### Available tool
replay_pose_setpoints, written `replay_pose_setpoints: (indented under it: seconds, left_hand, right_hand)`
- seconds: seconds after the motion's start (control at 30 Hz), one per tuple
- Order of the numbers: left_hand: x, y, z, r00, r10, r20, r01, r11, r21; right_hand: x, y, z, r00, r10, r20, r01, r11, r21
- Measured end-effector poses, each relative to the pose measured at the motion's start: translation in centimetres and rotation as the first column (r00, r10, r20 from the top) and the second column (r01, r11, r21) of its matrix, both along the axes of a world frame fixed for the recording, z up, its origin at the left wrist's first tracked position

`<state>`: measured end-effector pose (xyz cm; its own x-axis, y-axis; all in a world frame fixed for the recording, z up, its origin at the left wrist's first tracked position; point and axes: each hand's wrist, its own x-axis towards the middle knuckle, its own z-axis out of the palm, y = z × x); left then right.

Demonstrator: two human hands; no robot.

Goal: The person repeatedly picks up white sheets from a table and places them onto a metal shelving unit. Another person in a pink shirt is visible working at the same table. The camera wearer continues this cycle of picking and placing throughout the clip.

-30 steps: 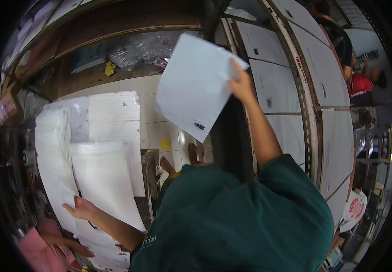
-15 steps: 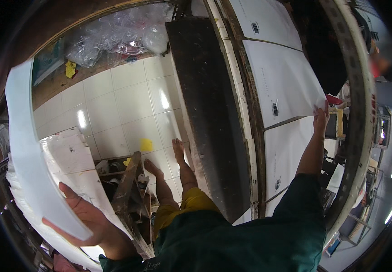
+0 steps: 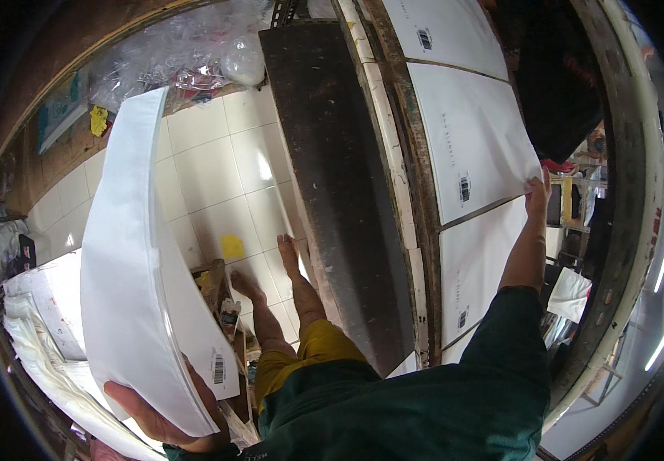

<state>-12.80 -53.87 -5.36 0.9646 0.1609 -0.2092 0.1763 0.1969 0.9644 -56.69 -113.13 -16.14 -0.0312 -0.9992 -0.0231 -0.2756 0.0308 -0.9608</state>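
In my left hand (image 3: 154, 424), at the lower left, is a tall, curved white sheet (image 3: 124, 246), its lower end between thumb and fingers. Behind its right edge shows another white layer (image 3: 201, 330) with a barcode; whether the two are joined I cannot tell. At the right, my right hand (image 3: 537, 194) pinches the near right corner of a white printed sheet (image 3: 470, 138), which lies on a long rack. That corner is slightly raised and creased. Similar white sheets lie beyond it (image 3: 447, 31) and nearer to me (image 3: 478, 261), each with a barcode.
A stack of white sheets (image 3: 32, 323) sits at the left. A long dark board (image 3: 340, 192) runs beside the rack's rail (image 3: 393, 154). Clear plastic bags (image 3: 186, 54) are heaped at the far left. My bare feet stand on the tiled floor (image 3: 209, 169) near a wooden shelf frame.
My left hand has shifted right and down, swinging the held sheet rightward so its broad face and a barcoded layer show. My right hand stays on the same corner.
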Motion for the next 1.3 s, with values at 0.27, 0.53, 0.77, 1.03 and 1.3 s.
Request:
replay_pose_setpoints:
  seconds: [0.27, 0.53, 0.77, 1.03, 1.3]
  left_hand:
    - [0.5, -0.9, -1.0, 0.95, -0.299, -0.086, 0.31, 0.934, 0.177]
    - [0.6, -1.9, -1.2, 0.888, -0.262, -0.379, 0.128, 0.931, -0.342]
    - [1.5, -4.9, -4.8, 0.81, -0.48, -0.337, 0.176, 0.747, -0.641]
    - [0.1, -4.7, -3.6, 0.722, -0.647, -0.244, 0.453, 0.709, -0.541]
    - [-0.1, -2.4, -0.9, 0.737, -0.669, -0.093, 0.493, 0.627, -0.603]
  right_hand:
    - [1.5, 0.4, -0.7, 0.387, -0.384, -0.838, 0.11, 0.922, -0.371]
    - [8.2, 7.6, -2.4, 0.321, -0.32, -0.892, 0.109, 0.947, -0.301]
    - [29.0, 32.7, 5.6, 0.683, 0.67, -0.291, -0.727, 0.664, -0.176]
    - [37.2, 45.9, 9.1, 0.22, 0.924, -0.314, -0.962, 0.152, -0.227]
    - [42.6, 48.7, 11.4, 0.421, 0.883, -0.207, -0.819, 0.271, -0.505]
